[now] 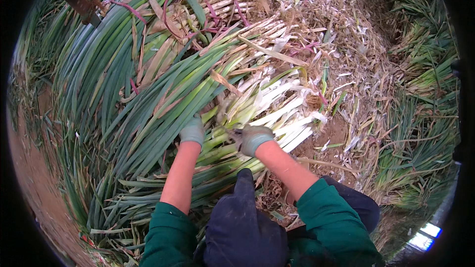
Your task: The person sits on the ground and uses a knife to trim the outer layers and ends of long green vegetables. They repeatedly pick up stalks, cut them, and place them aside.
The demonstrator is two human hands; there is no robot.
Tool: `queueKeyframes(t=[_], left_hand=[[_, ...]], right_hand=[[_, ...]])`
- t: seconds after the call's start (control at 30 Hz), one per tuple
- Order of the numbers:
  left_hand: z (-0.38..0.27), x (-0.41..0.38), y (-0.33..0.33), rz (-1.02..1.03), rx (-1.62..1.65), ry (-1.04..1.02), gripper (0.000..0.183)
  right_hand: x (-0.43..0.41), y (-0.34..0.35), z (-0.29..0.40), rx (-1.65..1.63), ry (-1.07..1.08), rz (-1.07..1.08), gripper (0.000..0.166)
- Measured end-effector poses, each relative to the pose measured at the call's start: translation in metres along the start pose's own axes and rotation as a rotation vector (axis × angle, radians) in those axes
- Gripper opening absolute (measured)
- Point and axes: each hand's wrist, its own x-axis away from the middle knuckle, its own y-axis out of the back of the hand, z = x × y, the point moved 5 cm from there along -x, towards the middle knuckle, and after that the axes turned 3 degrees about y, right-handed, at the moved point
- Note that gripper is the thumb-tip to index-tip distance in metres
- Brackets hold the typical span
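A heap of green onions [178,85] lies before me, with long green leaves to the left and white stalks to the right. My left hand [193,131], in a pale green-grey glove, reaches in at the edge of the leaves, which cover its fingers. Among the peeled white stalks [293,118], my right hand [256,139] wears a similar glove and touches the lower bundle where green meets white. Its fingertips are dark and blurred, so their grip is unclear. Behind these, untrimmed onions with brown roots [259,0] are stacked.
A brown-handled blade tool [79,2] stands in the leaves at upper left. Dry peelings [356,44] cover the ground on the right. More piled onions [412,144] line the far right. Bare soil [33,170] shows at left, and my dark-clothed knee [241,207] is close below.
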Motion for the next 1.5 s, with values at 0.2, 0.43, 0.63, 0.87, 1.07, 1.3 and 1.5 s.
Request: queueKeyframes(t=[0.2,0.43,0.63,0.87,1.07,1.3,1.5], left_hand=[[-0.008,0.013,0.024,-0.012,0.18,-0.126,0.047],[-0.009,0.03,0.027,0.007,0.203,-0.014,0.043],[-0.001,0.039,0.035,0.11,0.11,0.057,0.044],[-0.005,0.042,0.028,0.104,0.076,-0.04,0.042],[-0.007,0.048,0.033,0.14,0.047,-0.041,0.04],[-0.014,0.05,0.039,0.156,0.067,-0.004,0.045],[-0.009,0.052,0.039,0.153,0.097,0.018,0.048]], right_hand=[[0.026,0.012,-0.072,-0.227,-0.304,-0.166,0.055],[0.043,-0.022,0.01,-0.203,-0.025,-0.069,0.045],[0.049,0.006,-0.039,-0.345,-0.101,-0.103,0.045],[0.051,-0.013,-0.04,-0.324,-0.131,-0.104,0.047],[0.043,-0.025,-0.026,-0.229,-0.122,-0.053,0.045],[0.054,0.012,-0.098,-0.359,-0.315,-0.187,0.039],[0.057,-0.014,-0.03,-0.237,-0.103,-0.001,0.051]])
